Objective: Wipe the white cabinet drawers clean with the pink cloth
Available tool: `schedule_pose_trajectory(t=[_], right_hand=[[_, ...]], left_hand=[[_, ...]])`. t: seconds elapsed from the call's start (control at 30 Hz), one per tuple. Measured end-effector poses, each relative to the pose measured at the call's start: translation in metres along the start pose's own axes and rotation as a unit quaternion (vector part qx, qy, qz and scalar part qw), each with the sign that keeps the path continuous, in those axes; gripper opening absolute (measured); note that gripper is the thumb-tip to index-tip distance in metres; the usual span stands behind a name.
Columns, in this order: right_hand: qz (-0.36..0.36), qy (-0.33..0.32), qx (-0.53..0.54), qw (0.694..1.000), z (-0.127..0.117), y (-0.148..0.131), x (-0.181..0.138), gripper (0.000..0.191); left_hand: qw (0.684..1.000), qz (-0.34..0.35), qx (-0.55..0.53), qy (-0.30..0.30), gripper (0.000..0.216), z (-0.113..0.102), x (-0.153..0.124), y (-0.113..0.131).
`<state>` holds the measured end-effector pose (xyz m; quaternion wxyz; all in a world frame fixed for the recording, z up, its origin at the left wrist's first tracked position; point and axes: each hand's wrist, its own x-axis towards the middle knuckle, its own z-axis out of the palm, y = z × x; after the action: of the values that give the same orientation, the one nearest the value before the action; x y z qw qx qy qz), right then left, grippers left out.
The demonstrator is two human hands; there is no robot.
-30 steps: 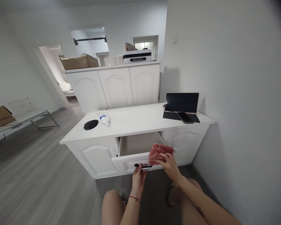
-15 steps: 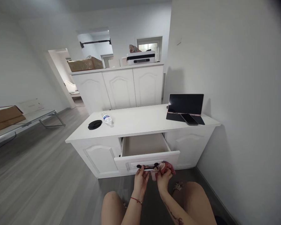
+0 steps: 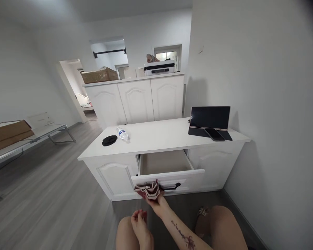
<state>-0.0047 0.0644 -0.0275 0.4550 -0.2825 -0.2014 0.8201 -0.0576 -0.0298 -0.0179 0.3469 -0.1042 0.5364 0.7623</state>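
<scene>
My right hand [image 3: 155,204] grips a folded pink and red cloth [image 3: 148,190] and presses it against the drawer front [image 3: 191,177], at the left end of the black handle [image 3: 172,187]. The cloth hides that end of the handle. The drawer stands pulled out of the white cabinet, and its bare bottom [image 3: 164,163] shows. Drawn back by my left knee, my left hand [image 3: 140,224] has its fingers curled together, with nothing visible in them.
On the white cabinet top [image 3: 156,135] lie a black round object [image 3: 109,140] and a water bottle [image 3: 123,134]. A tablet [image 3: 210,117] stands at the right with a phone [image 3: 214,134] before it. A white wall [image 3: 271,104] rises on the right.
My right hand has carried the cloth leftward from the handle's right end to its left end. My left hand has let go of the handle and moved back toward my knee.
</scene>
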Motion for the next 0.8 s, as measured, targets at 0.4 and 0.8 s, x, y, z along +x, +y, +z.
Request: schedule_pose_trajectory(t=[0.4,0.8], right_hand=[[0.001,-0.069,0.038,0.997,-0.019,-0.103,-0.053,0.027],[-0.001,0.091,0.375,0.922,-0.086,-0.188,-0.131,0.038]], left_hand=[[0.954,-0.229,0.017,-0.191,0.026,0.062,-0.022,-0.035],[0.95,-0.212,0.039,-0.225,0.025,0.1,-0.032,-0.047]])
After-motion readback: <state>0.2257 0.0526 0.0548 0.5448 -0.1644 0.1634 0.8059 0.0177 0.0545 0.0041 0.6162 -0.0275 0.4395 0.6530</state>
